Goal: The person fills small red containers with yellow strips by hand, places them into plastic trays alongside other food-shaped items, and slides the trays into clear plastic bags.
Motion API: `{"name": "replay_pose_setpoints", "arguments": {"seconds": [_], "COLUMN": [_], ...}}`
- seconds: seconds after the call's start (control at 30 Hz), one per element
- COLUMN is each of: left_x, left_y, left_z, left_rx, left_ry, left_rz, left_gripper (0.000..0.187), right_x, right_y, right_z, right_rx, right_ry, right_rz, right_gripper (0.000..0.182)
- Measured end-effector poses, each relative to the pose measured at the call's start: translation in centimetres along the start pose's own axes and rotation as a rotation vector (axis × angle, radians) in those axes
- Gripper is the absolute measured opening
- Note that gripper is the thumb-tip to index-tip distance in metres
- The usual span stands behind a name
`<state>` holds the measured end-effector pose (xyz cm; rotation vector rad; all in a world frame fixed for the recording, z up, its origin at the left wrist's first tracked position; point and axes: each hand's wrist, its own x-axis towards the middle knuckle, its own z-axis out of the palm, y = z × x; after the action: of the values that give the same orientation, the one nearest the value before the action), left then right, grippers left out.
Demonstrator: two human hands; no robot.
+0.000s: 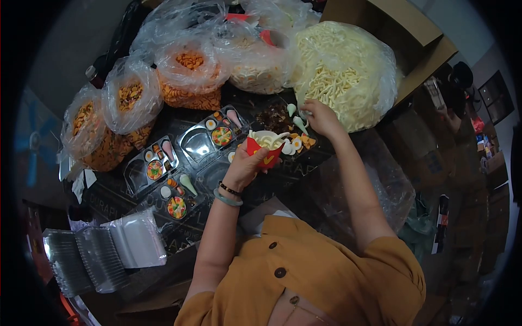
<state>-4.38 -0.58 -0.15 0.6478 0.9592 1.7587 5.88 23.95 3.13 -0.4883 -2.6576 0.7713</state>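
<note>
My left hand (243,169) is wrapped round a red fries box (267,161) with a yellow mark, filled with pale toy fries (268,139). My right hand (322,117) reaches out at the near left edge of a large clear bag of pale toy fries (340,81). Its fingers are curled together, and whatever they hold, if anything, is too small to name. Just left of its fingertips lie pale green toy ice cream cones (299,124). Small toy eggs (293,145) and orange pieces (308,142) are piled beside the box, along with a heap of dark brown pieces (273,118).
Clear plastic trays with toy food (209,135) lie on the dark table (217,204). Open bags of orange pieces (190,79) line the far side. Stacked clear packs (103,255) sit at lower left. A cardboard box (399,27) stands behind the large bag.
</note>
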Motion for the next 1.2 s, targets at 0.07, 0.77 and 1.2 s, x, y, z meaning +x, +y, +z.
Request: {"name": "replay_pose_setpoints", "arguments": {"seconds": [0.07,0.77,1.2], "left_x": [0.0,-2.4,-12.1], "left_y": [0.0,0.5,4.3], "left_z": [-0.1,-0.8,-2.4], "left_rx": [0.008,0.185,0.192], "left_ry": [-0.007,0.222,0.408], "left_rz": [0.014,0.273,0.21], "left_gripper": [0.044,0.032,0.033], "right_x": [-0.5,-2.7,-2.6], "right_y": [3.1,-9.7,-19.5], "right_z": [0.5,4.0,7.5], "right_rx": [-0.494,0.179,0.628], "right_ry": [0.085,-0.028,-0.592], "right_rz": [-0.091,-0.198,-0.209], "right_gripper": [0.017,0.013,0.011]}}
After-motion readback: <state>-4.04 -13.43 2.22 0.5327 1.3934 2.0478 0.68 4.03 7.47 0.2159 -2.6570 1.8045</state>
